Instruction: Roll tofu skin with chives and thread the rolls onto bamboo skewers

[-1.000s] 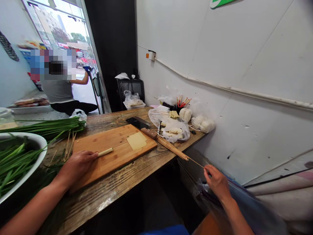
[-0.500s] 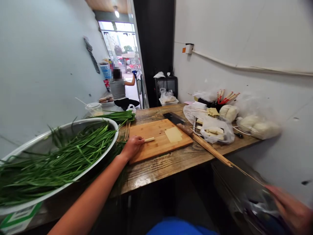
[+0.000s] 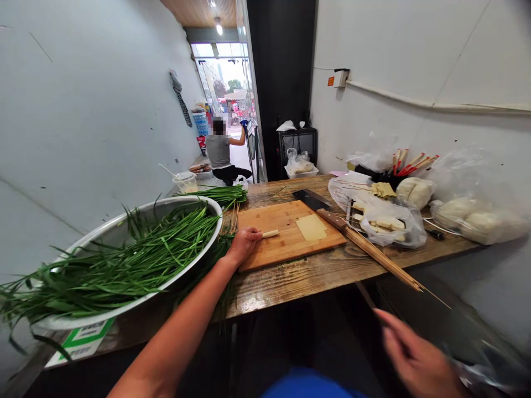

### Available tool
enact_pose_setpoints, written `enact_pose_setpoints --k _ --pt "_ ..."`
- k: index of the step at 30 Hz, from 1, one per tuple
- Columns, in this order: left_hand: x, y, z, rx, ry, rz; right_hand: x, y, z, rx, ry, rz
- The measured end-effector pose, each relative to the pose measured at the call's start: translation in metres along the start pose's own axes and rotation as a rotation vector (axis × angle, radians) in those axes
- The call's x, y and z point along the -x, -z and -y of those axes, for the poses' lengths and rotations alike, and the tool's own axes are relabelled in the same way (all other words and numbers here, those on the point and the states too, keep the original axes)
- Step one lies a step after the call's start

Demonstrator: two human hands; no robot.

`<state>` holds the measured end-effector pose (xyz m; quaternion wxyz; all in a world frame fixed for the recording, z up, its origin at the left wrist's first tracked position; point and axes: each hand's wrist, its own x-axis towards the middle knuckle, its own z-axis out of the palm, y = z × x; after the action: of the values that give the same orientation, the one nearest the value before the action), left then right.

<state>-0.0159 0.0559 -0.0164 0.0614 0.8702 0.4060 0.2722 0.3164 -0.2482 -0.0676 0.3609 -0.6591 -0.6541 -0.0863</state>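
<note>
My left hand (image 3: 245,244) is closed on the near end of a pale tofu-skin roll (image 3: 270,234), at the left side of a wooden cutting board (image 3: 282,215). Flat, square tofu-skin sheets (image 3: 312,227) lie on the board's right part. Below the table edge, my right hand (image 3: 415,354) pinches a thin, blurred stick that looks like a bamboo skewer (image 3: 365,296), pointing up and left. A bundle of skewers (image 3: 381,257) rests at the table's front edge, with one sticking out beyond the others. The cleaver (image 3: 332,217) lies along the board's right side, its handle over the skewers.
A large basin (image 3: 219,221) of green chives (image 3: 166,260) stands left. To the right are a plastic-covered tray (image 3: 409,237) of pale pieces, bagged white lumps (image 3: 477,218) and red-tipped sticks (image 3: 410,163). A person (image 3: 218,152) crouches by the glass door.
My right hand has moved left, away from the skewer bundle, with a thin stick in its fingers. My left hand stays on the roll. The view has shifted, so the scene sits further right.
</note>
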Motion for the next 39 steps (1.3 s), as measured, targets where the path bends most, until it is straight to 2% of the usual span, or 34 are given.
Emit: enact_pose_setpoints --k 2,3,5,7,11,16,21,29,35,39 --pt "0.0 0.0 0.0 0.011 0.0 0.01 -0.017 -0.028 0.047 -0.176 0.176 0.116" --pt "0.0 0.0 0.0 0.018 0.0 0.012 -0.025 -0.042 0.067 -0.228 0.218 0.164" --pt "0.0 -0.001 0.0 0.037 0.013 0.008 -0.036 -0.064 0.095 -0.273 0.229 0.234" --pt "0.0 -0.002 -0.001 0.048 0.028 -0.001 -0.04 -0.077 0.107 -0.302 0.181 0.323" --pt "0.0 -0.005 0.001 0.036 0.02 -0.006 -0.039 -0.082 0.11 -0.353 0.104 0.45" --pt "-0.001 -0.008 0.005 0.032 -0.002 0.004 -0.045 -0.084 0.12 -0.403 0.08 0.488" --pt "-0.002 -0.008 0.006 0.019 -0.011 -0.008 -0.064 -0.092 0.136 -0.495 0.052 0.524" --pt "-0.001 -0.008 0.004 0.054 -0.006 -0.021 -0.103 -0.105 0.156 -0.51 0.094 0.465" --pt "-0.002 -0.006 0.006 0.115 0.02 0.007 -0.11 -0.115 0.159 -0.362 0.109 0.344" --pt "-0.003 -0.001 0.009 0.115 0.02 0.052 -0.107 -0.103 0.149 -0.345 0.235 0.403"
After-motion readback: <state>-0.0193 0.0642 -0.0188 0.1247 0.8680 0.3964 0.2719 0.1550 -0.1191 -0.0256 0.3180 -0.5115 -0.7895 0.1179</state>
